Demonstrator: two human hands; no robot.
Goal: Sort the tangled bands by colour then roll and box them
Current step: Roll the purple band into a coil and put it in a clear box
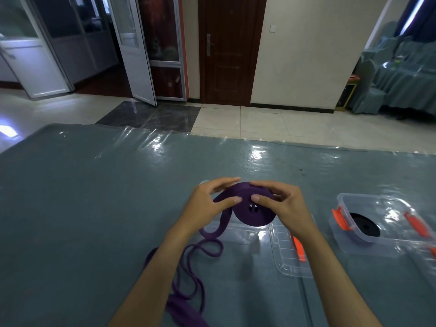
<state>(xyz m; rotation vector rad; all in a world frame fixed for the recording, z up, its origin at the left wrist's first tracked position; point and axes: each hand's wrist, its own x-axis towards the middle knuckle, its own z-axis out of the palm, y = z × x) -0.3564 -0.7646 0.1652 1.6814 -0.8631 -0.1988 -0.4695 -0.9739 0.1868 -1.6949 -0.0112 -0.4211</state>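
A purple band roll (253,214) is held above the table's middle. My right hand (283,206) grips the roll from the right, thumb on its face. My left hand (207,204) pinches the band where it feeds onto the roll. The loose purple tail (188,274) snakes down the table toward me. Under my hands lies a clear plastic box (236,231). A black rolled band (364,224) sits inside a second clear box (377,223) with orange clips at the right.
A clear lid with an orange clip (291,256) lies beside the box beneath my hands. The table (94,197) has a grey cloth under glossy plastic film. Beyond its far edge are tiled floor and doors.
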